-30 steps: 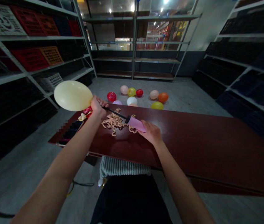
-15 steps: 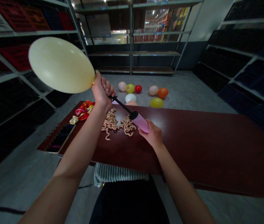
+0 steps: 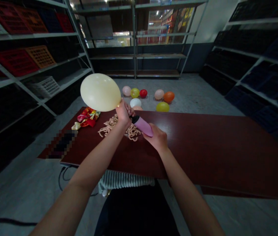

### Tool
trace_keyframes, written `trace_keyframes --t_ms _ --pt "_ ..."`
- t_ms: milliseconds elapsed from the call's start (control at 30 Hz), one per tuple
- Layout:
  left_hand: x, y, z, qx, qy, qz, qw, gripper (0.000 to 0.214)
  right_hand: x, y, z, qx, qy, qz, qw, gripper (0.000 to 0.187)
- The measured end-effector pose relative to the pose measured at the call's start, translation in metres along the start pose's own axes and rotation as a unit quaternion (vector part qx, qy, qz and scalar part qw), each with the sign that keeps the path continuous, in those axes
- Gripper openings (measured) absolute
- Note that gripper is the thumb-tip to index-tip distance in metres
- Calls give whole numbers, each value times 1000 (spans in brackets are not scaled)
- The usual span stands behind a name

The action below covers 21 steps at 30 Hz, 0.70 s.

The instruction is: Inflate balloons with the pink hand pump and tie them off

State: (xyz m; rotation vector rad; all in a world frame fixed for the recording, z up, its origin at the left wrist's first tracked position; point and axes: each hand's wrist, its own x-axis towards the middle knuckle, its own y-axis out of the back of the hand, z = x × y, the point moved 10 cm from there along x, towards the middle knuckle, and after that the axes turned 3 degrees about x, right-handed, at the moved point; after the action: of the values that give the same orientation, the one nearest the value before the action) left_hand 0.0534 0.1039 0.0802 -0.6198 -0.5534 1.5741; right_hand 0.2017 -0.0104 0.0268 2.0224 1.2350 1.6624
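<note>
A pale yellow balloon (image 3: 100, 92), round and inflated, sits at the far end of a pink hand pump (image 3: 143, 126). My left hand (image 3: 124, 113) is closed around the balloon's neck and the pump's black end, so the join is hidden under the fingers. My right hand (image 3: 158, 137) wraps the lower end of the pink barrel. The black rod is pushed in, with the left hand close to the barrel's black collar. Beneath the hands, a tangle of beige, wavy strands (image 3: 132, 132) lies on the dark brown table (image 3: 203, 147).
Uninflated balloons (image 3: 89, 117) lie in a pile at the table's left, near a blurred-out dark device (image 3: 62, 144). Several inflated balloons, including an orange one (image 3: 168, 96), rest on the floor beyond. Shelves with crates (image 3: 40, 56) stand left and right, with a metal rack (image 3: 135, 39) behind.
My left hand has moved down and right toward the barrel, bringing the balloon with it. The black rod, exposed before, has slid into the pink pump. The right hand has barely shifted.
</note>
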Motion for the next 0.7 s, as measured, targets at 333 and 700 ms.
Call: trace_keyframes --t_ms 333,700 --pt "6 101 26 -59 20 123 990 47 -6 -20 -33 -65 116 -76 988 42" --pt "13 122 129 -43 -36 119 991 49 -4 -18 -42 -6 119 -79 990 46"
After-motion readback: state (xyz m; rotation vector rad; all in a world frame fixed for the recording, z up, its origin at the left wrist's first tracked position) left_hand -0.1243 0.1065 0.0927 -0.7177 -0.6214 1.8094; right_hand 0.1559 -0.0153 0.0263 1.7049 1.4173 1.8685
